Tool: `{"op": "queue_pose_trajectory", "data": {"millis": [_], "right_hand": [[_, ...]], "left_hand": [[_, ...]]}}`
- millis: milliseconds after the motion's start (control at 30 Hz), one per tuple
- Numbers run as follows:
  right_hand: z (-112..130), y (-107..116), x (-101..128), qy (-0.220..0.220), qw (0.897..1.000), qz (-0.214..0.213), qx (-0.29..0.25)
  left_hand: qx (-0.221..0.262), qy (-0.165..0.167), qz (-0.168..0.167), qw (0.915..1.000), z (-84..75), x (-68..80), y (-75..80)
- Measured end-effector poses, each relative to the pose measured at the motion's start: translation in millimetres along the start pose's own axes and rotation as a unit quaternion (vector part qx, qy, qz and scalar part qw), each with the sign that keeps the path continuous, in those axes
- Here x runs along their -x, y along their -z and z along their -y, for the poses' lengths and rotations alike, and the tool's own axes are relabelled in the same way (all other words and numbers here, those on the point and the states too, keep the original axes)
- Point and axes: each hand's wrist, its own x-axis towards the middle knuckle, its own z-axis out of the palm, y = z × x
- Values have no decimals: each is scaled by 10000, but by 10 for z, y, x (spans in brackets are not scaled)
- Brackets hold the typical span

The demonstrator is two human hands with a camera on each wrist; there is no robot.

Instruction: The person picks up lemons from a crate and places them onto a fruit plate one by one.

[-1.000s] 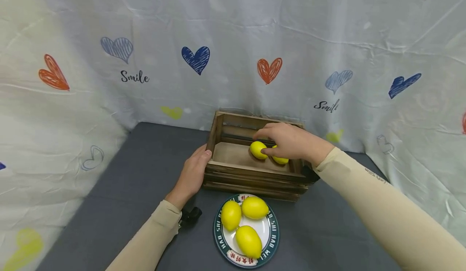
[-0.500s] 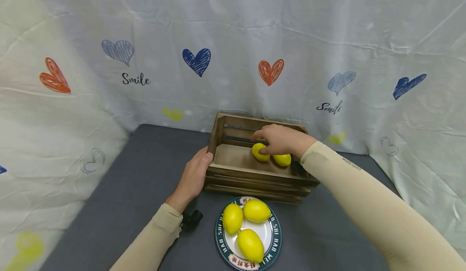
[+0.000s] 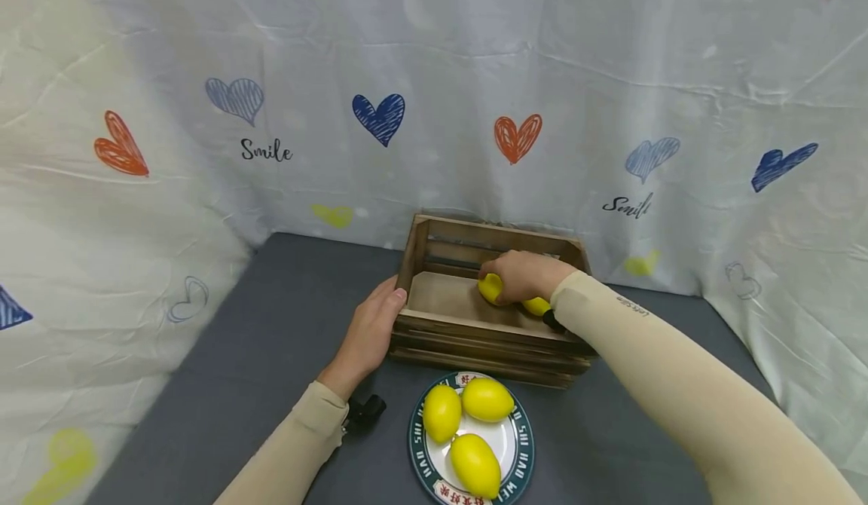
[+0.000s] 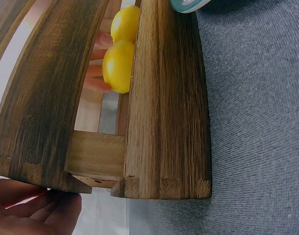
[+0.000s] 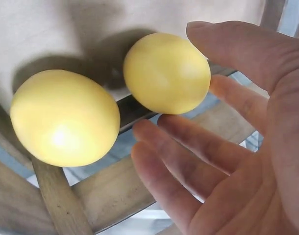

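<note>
A slatted wooden crate (image 3: 484, 332) stands at the back of the table with two yellow lemons inside. My left hand (image 3: 369, 332) holds the crate's left end, its thumb at the front corner; in the left wrist view some fingers (image 4: 37, 213) show beside that end. My right hand (image 3: 525, 275) reaches into the crate and grips the left one of the two lemons (image 3: 490, 288). In the right wrist view thumb and fingers lie around this lemon (image 5: 166, 73). The other lemon (image 5: 65, 118) lies beside it, partly hidden by my right hand in the head view.
In front of the crate sits a round plate (image 3: 418, 456) with a green lettered rim, bearing three lemons (image 3: 476, 466). A white cloth (image 3: 447, 53) printed with hearts hangs close behind the crate. Grey fabric covers the table (image 3: 271, 339).
My right hand has lowered into the crate and closed around the left lemon there. My left hand stays at the crate's end. The whole head view has shifted slightly.
</note>
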Motion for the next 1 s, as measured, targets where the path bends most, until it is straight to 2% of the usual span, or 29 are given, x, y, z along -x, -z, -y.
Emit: {"op": "queue_pose_trajectory", "data": {"millis": [367, 667, 1000], "right_hand": [[59, -8, -71, 184, 9998, 69, -10], [28, -40, -104, 245, 9996, 103, 15], [47, -35, -126, 324, 9994, 118, -6]], "left_hand": [[101, -88, -27, 9999, 28, 2, -7], [197, -17, 35, 9998, 10, -6, -22], [125, -58, -6, 9999, 23, -5, -5]]}}
